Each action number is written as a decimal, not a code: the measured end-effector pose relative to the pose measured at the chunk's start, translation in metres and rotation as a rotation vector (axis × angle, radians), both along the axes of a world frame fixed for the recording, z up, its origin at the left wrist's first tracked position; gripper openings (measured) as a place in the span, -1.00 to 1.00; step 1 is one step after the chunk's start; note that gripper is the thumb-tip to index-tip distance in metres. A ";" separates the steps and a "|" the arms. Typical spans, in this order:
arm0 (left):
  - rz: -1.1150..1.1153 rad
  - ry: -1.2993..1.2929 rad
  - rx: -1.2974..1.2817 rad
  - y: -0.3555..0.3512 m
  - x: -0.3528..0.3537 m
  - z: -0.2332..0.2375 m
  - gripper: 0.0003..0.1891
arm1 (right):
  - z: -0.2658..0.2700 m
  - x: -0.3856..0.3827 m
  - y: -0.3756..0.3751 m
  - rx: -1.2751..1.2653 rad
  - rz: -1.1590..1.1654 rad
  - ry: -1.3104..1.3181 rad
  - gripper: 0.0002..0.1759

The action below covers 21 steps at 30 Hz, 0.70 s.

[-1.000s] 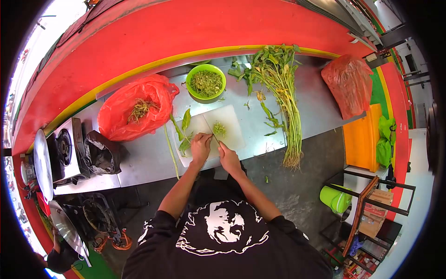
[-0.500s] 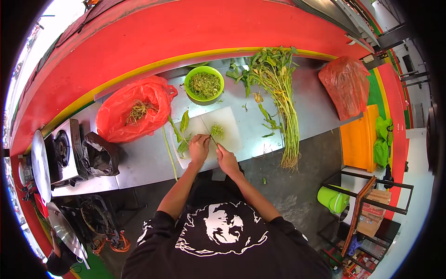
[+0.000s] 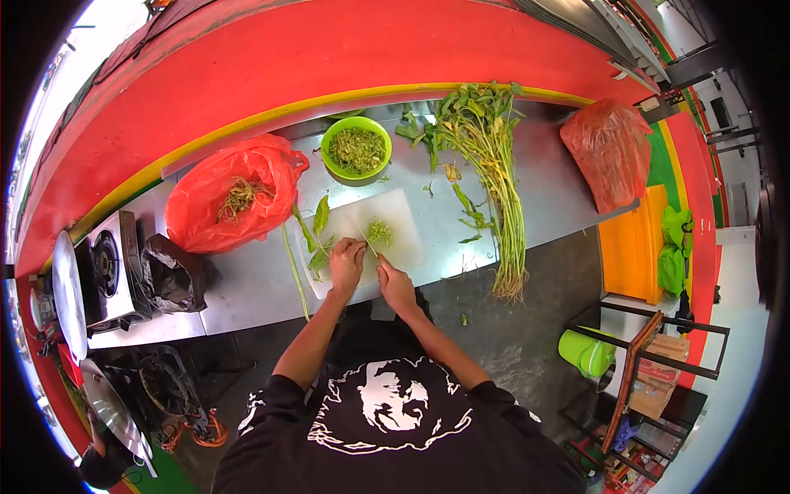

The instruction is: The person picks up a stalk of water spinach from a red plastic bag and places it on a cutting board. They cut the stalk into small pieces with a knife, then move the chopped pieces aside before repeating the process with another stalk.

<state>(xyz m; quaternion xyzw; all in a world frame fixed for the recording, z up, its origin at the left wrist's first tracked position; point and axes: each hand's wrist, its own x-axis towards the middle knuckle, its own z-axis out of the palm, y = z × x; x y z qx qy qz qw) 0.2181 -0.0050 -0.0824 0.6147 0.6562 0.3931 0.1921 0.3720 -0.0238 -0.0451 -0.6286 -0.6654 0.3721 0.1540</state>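
On the white cutting board (image 3: 403, 212), my left hand (image 3: 346, 262) is closed on green stems, with leaves sticking out to its left. My right hand (image 3: 396, 284) grips a knife (image 3: 369, 239), its blade just right of my left fingers. Chopped green pieces (image 3: 379, 232) lie beside the blade on the right. Above the board stands a green bowl (image 3: 385, 135) with chopped greens in it. A long stem (image 3: 295, 267) lies along the board's left edge.
A red plastic bag (image 3: 193, 210) with roots, a black bag (image 3: 173, 276) and a stove (image 3: 122, 255) are at the left. A bundle of leafy stems (image 3: 504, 189) lies right of the board, roots over the table edge. Farther right stands another red bag (image 3: 609, 156).
The whole view has shifted slightly, moving the scene a little left. Both hands stay together at the board, and the knife blade stands at a slightly different angle.
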 end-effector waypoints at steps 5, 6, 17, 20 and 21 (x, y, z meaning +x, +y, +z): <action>-0.010 0.008 -0.038 -0.002 -0.001 -0.001 -0.86 | 0.008 -0.008 0.012 -0.071 0.013 -0.062 -0.59; -0.006 -0.003 -0.031 0.000 -0.001 -0.002 -0.86 | 0.004 -0.007 0.009 -0.012 0.000 -0.040 -0.58; -0.006 0.038 -0.038 -0.002 -0.001 -0.002 -0.86 | 0.003 -0.009 0.014 -0.021 0.012 -0.062 -0.59; 0.012 0.002 -0.001 -0.002 -0.001 0.003 -0.87 | 0.002 -0.007 0.015 -0.038 0.001 -0.019 -0.58; 0.020 -0.058 0.005 -0.001 -0.001 0.003 -0.88 | 0.001 -0.006 0.013 -0.037 -0.009 0.001 -0.58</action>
